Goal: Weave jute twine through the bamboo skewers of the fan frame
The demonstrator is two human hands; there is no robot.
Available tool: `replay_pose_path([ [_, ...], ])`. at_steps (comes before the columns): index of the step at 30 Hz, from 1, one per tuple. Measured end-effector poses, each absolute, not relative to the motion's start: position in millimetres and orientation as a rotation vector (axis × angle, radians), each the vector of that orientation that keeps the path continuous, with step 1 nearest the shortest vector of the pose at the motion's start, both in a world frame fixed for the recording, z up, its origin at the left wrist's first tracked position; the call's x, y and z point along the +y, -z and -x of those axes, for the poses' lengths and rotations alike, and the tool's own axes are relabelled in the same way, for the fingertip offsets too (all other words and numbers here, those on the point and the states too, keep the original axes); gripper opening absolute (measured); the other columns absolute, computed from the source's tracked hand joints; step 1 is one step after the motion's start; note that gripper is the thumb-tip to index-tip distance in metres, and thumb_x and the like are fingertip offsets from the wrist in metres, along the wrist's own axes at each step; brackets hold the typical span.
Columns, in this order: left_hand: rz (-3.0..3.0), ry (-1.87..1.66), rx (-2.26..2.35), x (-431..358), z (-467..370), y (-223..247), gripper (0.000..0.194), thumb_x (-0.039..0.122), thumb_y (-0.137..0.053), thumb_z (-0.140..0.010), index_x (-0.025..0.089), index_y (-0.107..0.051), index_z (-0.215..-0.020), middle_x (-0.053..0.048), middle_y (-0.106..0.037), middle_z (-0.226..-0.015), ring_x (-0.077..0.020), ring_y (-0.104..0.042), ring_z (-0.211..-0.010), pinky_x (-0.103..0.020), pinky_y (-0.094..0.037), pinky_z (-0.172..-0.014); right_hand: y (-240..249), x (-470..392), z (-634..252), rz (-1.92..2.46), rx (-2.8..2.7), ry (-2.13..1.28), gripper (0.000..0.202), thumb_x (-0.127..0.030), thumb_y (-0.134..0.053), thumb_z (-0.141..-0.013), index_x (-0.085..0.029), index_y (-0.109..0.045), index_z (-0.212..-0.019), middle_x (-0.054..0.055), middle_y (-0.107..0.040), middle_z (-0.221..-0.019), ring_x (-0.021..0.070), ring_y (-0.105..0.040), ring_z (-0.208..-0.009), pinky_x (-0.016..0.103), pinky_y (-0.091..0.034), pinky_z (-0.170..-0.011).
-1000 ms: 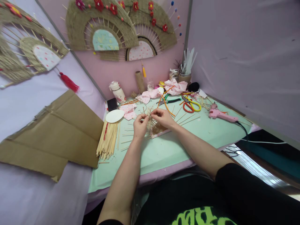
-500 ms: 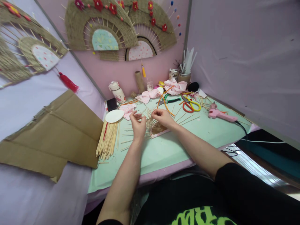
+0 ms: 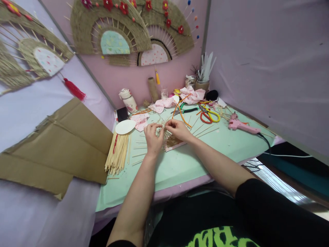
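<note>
A half-made fan (image 3: 172,141) lies on the table, its thin sticks fanning out to both sides around a brown half-round middle with a pinkish lower edge. Over its left part, my left hand (image 3: 154,140) is closed in a pinch on tan twine (image 3: 164,131). My right hand (image 3: 179,131) pinches the same twine from the other side, fingertips almost meeting those of the left. Both hands hide part of the twine and of the fan's upper sticks.
Bamboo sticks (image 3: 117,154) lie bundled at left beneath a white oval disc (image 3: 125,127). Cardboard (image 3: 61,147) leans beside them. Behind the fan are pliers (image 3: 186,110) and scissors (image 3: 209,115). A pink glue gun (image 3: 243,126) lies right, its cord over the edge.
My left hand has moved in toward the right one, and its spread fingers have closed into a pinch on the twine. My right hand has barely moved.
</note>
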State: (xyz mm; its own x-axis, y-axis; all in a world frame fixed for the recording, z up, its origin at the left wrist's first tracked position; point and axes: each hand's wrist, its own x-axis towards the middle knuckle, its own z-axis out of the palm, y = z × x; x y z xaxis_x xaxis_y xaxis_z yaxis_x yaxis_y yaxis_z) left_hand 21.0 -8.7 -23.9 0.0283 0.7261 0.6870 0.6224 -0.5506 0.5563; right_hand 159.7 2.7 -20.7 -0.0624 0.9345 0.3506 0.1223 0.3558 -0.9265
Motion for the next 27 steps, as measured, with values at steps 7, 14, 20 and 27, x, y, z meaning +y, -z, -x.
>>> replay_pose_path([
  [7, -2.199, -1.552, 1.425, -6.8, -20.4, 25.5, 0.007, 0.025, -0.058, -0.078, 0.02, -0.063, -0.076, -0.006, -0.057, -0.088, -0.0203, -0.05, -0.093, -0.037, -0.038, -0.088, 24.1, 2.9, -159.5, 1.008, -1.546, -0.845, 0.015, -0.031, -0.054, -0.074, -0.016, -0.059, -0.073, 0.0, -0.057, -0.068, 0.0112, -0.049, -0.064, 0.024, -0.04, -0.062],
  [14, -2.204, -1.545, 1.442, -4.7, -19.6, 28.3, 0.005, 0.022, -0.058, -0.077, 0.019, -0.061, -0.076, -0.006, -0.057, -0.09, -0.0207, -0.05, -0.095, -0.038, -0.037, -0.089, 27.0, 4.1, -160.1, 1.013, -1.604, -0.802, 0.018, -0.032, -0.053, -0.076, -0.016, -0.06, -0.075, 0.0, -0.059, -0.07, 0.0116, -0.05, -0.065, 0.025, -0.04, -0.064],
  [20, -2.207, -1.54, 1.425, -5.0, -19.5, 28.9, 0.005, 0.022, -0.057, -0.078, 0.019, -0.061, -0.077, -0.007, -0.057, -0.091, -0.0211, -0.05, -0.096, -0.038, -0.037, -0.089, 28.5, 5.1, -160.1, 1.037, -1.618, -0.778, 0.017, -0.032, -0.053, -0.076, -0.016, -0.059, -0.074, 0.0, -0.059, -0.069, 0.0116, -0.05, -0.065, 0.024, -0.04, -0.063],
  [27, -2.158, -1.533, 1.423, -4.1, -19.9, 29.6, 0.005, 0.022, -0.057, -0.078, 0.019, -0.06, -0.077, -0.006, -0.058, -0.093, -0.0203, -0.051, -0.097, -0.037, -0.037, -0.09, 26.1, 4.7, -158.8, 1.051, -1.611, -0.782, 0.014, -0.03, -0.052, -0.075, -0.016, -0.057, -0.072, -0.001, -0.055, -0.066, 0.0109, -0.047, -0.062, 0.024, -0.038, -0.06],
])
